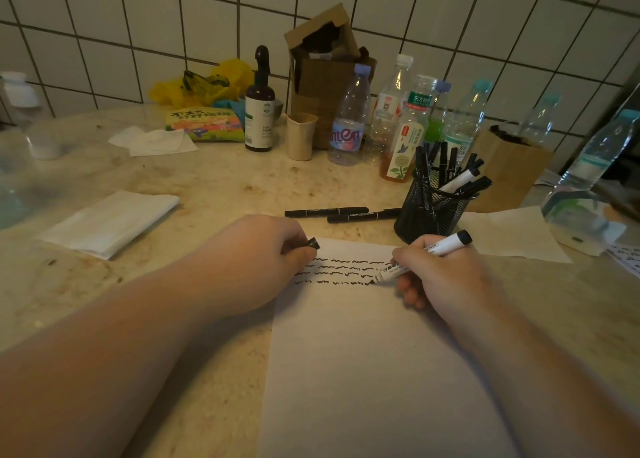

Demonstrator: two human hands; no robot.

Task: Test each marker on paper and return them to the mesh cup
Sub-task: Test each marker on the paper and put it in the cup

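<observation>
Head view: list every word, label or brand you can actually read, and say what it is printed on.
"东方树叶" on the green label of a clear bottle.
"nten", partly cut off, on the blue-pink label of a water bottle.
"MARKER", barely legible, on the white marker gripped by the right hand.
Too blurred: snack packet, dropper bottle, black pens on the table.

Beige marbled tabletop (214, 187): paper sheet (363, 371) at 6 o'clock, mesh cup (429, 211) at 2, two black markers (343, 213) centre, folded tissue (110, 222) at 9, bottles (349, 118) at 12.
</observation>
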